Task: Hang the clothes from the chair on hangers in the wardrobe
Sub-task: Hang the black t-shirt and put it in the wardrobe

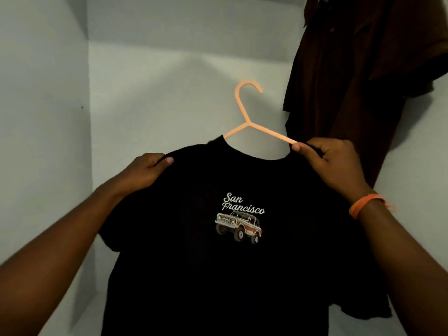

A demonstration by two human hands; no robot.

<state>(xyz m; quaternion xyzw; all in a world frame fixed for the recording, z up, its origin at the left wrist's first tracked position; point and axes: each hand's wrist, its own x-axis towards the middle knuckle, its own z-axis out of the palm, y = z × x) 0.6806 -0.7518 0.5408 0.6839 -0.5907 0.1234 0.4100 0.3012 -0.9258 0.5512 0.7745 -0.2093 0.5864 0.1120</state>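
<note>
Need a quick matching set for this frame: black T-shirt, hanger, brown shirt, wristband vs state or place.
Things:
1. black T-shirt
2. peach hanger
3. brown shirt
4. orange wristband

States:
A. hanging at upper right
B. on the right wrist
C. gripped at both shoulders
D. hook free, arms partly inside a neckline

Pairs: 1-C, 2-D, 3-A, 4-B

This is a home, inside a wardrobe or closet. Plain pale walls (pixel 169 76) meet in a corner at about 10 o'clock, like the inside of a big box. A brown shirt (pixel 358 76) hangs up high at 2 o'clock. In the middle, a peach hanger (pixel 244 110) goes into a black T-shirt (pixel 218 275).
</note>
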